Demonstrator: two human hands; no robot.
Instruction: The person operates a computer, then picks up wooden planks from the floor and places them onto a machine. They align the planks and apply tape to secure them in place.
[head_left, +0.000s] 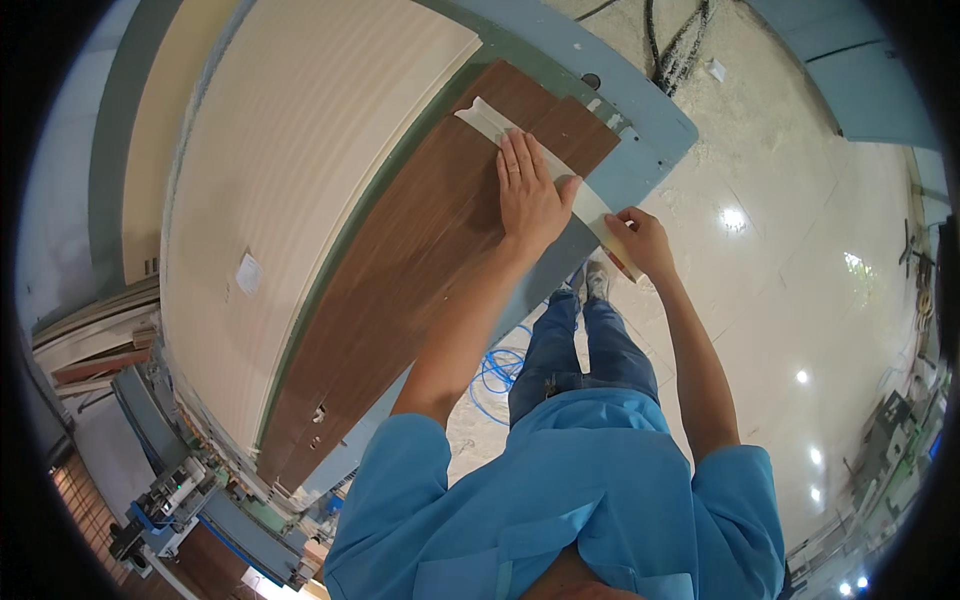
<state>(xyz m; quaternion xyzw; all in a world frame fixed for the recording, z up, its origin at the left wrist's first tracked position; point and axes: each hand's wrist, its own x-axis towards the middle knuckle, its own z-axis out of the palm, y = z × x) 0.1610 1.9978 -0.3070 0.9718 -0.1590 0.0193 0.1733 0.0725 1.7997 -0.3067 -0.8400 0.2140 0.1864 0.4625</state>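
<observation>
A pale strip of masking tape (592, 212) runs across the end of the stacked dark brown wood-grain boards (400, 240) and beyond their near edge. My left hand (532, 195) lies flat on the strip, fingers stretched out and together, pressing it against the boards. Off the boards' edge, my right hand (643, 243) pinches the roll of tape (630, 268), whose reddish core partly shows under the fingers. The strip's free end curls up a little at the far side of the boards.
The boards rest on a blue-grey machine table (655, 125). Beside them stands a large stack of cream panels (320, 120) with a small white label (249, 273). Blue hose (497, 370) coils on the floor by my legs. Black cables (680, 45) lie beyond the table.
</observation>
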